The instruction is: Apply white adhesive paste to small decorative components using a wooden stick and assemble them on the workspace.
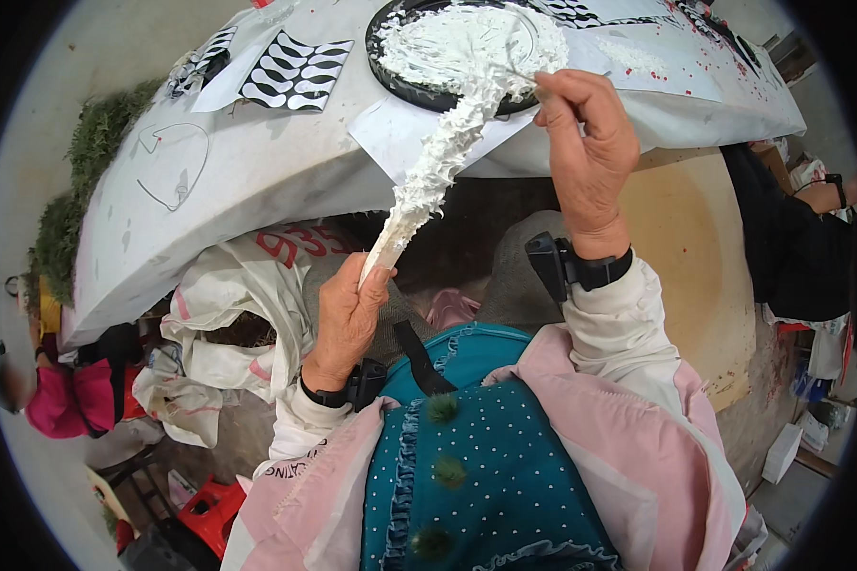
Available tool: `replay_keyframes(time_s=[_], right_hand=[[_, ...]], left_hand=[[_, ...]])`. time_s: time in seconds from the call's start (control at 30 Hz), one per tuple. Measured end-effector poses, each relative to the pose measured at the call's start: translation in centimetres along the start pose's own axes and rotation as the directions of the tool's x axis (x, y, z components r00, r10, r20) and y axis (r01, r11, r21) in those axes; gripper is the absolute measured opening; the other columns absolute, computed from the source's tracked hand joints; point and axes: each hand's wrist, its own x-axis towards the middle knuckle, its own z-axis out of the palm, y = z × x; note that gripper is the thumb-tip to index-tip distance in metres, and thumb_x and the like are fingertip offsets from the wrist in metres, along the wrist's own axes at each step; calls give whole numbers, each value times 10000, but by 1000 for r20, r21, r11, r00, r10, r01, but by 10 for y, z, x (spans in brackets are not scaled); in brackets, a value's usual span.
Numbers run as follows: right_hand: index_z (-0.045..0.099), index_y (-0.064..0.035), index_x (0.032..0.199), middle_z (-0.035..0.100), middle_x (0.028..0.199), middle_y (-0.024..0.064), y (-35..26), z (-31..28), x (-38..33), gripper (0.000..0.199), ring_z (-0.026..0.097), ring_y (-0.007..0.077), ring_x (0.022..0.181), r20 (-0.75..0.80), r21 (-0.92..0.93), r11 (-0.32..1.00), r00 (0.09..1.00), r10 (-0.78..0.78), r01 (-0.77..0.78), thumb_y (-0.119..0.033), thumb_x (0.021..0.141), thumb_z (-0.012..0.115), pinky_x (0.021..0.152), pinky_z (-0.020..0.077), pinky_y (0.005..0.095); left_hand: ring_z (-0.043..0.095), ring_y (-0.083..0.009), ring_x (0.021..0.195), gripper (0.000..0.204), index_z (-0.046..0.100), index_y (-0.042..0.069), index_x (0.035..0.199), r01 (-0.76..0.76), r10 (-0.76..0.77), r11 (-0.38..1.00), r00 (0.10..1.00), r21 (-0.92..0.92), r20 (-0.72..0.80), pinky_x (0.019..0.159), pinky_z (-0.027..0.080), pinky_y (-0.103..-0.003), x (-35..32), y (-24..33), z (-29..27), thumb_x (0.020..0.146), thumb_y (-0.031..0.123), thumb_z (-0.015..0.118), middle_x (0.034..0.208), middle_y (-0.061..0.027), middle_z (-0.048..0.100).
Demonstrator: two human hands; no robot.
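My left hand [345, 309] is closed round the bare lower end of a flat wooden stick [386, 249]. Thick white paste [438, 162] coats the rest of the stick, which slants up to the right over a round black tray [390, 81]. More of the white paste [438, 43] is heaped in that tray. My right hand [590, 133] is raised beside the tray's right edge, its thumb and forefinger pinched together close to the coated end. Something thin seems to be between those fingertips, too small to make out. A white sheet of paper [376, 138] lies partly under the tray.
The table has a pale cover [286, 181]. On it lie a black-and-white patterned card [297, 71], a bent wire [174, 181] and small red bits [676, 67]. White sacks [238, 285] stand below. Green bristly sprigs [95, 152] edge the left; another person's arm [819, 197] shows at right.
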Motion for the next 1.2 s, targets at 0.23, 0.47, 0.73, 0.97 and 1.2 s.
replay_keyframes(time_s=[0.23, 0.47, 0.73, 0.97, 1.2], right_hand=[[642, 17, 950, 591, 823, 15, 1, 3, -2, 86, 518, 69, 646, -40, 223, 957, 979, 200, -186, 24, 877, 597, 579, 413, 193], [635, 23, 945, 592, 816, 24, 8, 4, -6, 75, 509, 76, 626, 51, -70, 996, 997, 62, -58, 17, 875, 608, 569, 414, 197], [633, 17, 932, 601, 852, 40, 1, 4, 0, 87, 507, 77, 613, -116, 7, 999, 992, -43, 44, 43, 849, 626, 564, 423, 209], [630, 22, 917, 601, 856, 48, 7, 3, -1, 53, 515, 83, 624, 25, -185, 968, 986, -167, 169, 28, 864, 623, 558, 425, 216], [621, 22, 916, 584, 810, 28, -5, -4, 10, 49, 490, 75, 607, -127, -49, 997, 990, -68, 62, -20, 891, 612, 553, 406, 208]], left_hand=[[503, -131, 589, 233, 595, 3, 956, -62, 66, 989, 998, 135, -21, 548, 412, -280, 1, 1, -1, 964, 226, 528, 666, -64, 529], [526, -193, 595, 222, 587, 0, 972, -112, 128, 971, 990, 212, -64, 566, 430, -308, 0, -1, 1, 952, 218, 546, 690, -101, 540], [546, -239, 603, 214, 582, 3, 982, -102, 121, 967, 991, 234, -66, 574, 439, -326, 0, -3, 1, 947, 211, 549, 702, -124, 552], [465, -144, 617, 229, 582, 4, 945, -116, 138, 971, 986, 210, -93, 566, 383, -266, 0, -6, 3, 964, 225, 524, 694, -43, 493], [555, -272, 596, 212, 576, 6, 972, -133, 163, 951, 983, 280, -89, 564, 442, -340, -1, -5, 3, 945, 215, 553, 701, -134, 554]])
